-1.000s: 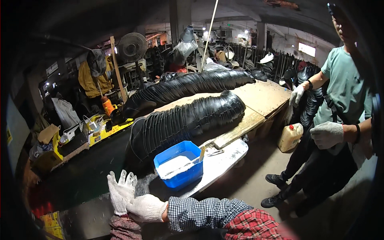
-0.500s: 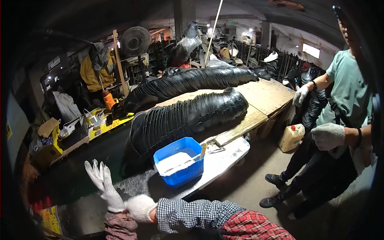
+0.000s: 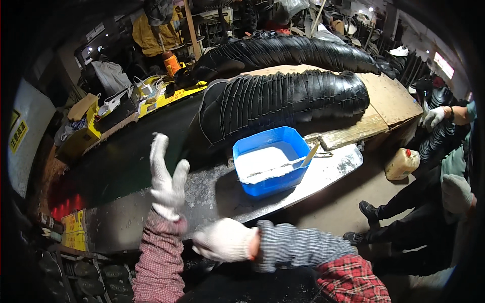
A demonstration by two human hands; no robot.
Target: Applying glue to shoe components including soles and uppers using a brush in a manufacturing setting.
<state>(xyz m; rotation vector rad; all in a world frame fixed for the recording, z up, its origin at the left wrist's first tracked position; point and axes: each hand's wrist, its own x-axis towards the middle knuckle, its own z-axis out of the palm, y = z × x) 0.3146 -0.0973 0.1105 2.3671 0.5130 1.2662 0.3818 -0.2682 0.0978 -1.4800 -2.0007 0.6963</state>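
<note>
My left hand (image 3: 169, 182), in a white knit glove, is raised over the near bench with fingers apart and nothing in it. Lower and to its right, my right hand (image 3: 226, 241) is closed, its gloved fingers curled under and slightly blurred. Nothing sticks out of it, though the palm side is hidden. Beyond the right hand stands a blue plastic tub (image 3: 275, 186) of white liquid (image 3: 265, 157). A flat wooden-handled tool (image 3: 309, 155) leans on its right rim. Behind the tub lies a long row of overlapping black sheet pieces (image 3: 283, 98).
A second black row (image 3: 303, 53) lies farther back on the wooden board (image 3: 391, 101). At right, a co-worker's gloved hand (image 3: 456, 193) hangs near a pale jug with a red cap (image 3: 402, 164). Yellow-edged trays (image 3: 93, 126) line the left side. A dark belt-like surface (image 3: 121, 156) runs below them.
My right hand has let go of my left glove's cuff and moved right. Both hands now stand apart. The view has shifted, so the tub and black rows appear farther right.
</note>
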